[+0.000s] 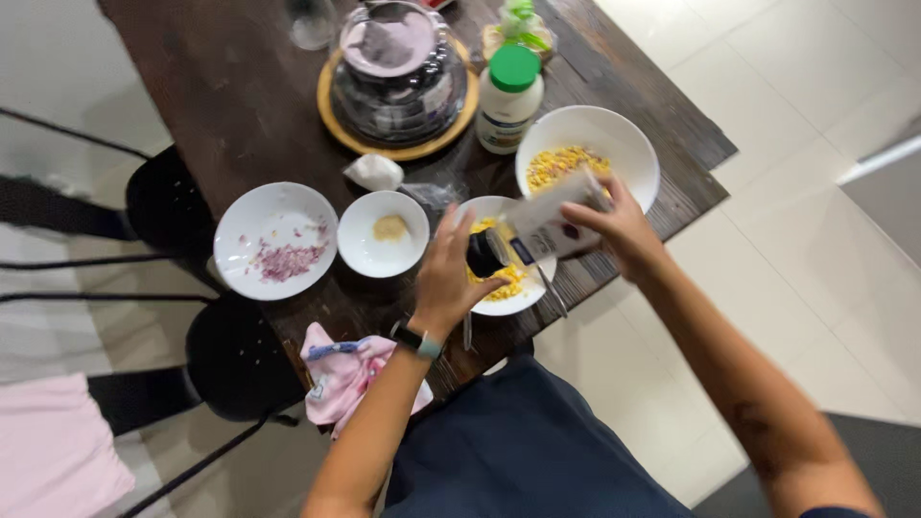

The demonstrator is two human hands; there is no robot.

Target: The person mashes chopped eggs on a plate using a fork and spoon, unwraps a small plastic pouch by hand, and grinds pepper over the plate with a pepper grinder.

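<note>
**Head view: two hands at a tilted carton over a corn plate**

Head camera looks down on pale floor tiles (787, 125) and a dark wooden table (240, 105) with black chairs (163, 206) well beyond the left fingers. A glass jar on a round wooden board (398, 144) stands far above the fingertips. Just beyond the right fingers sits a white bowl of corn (628, 144). Under both hands lies a white plate of corn (499, 302). The right hand (619, 225) grips a tilted white carton (552, 225); the left hand (451, 278) clasps its dark cap (483, 254). Left of the left fingers: a small bowl (384, 235), then a plate of chopped red onion (276, 240).
</note>
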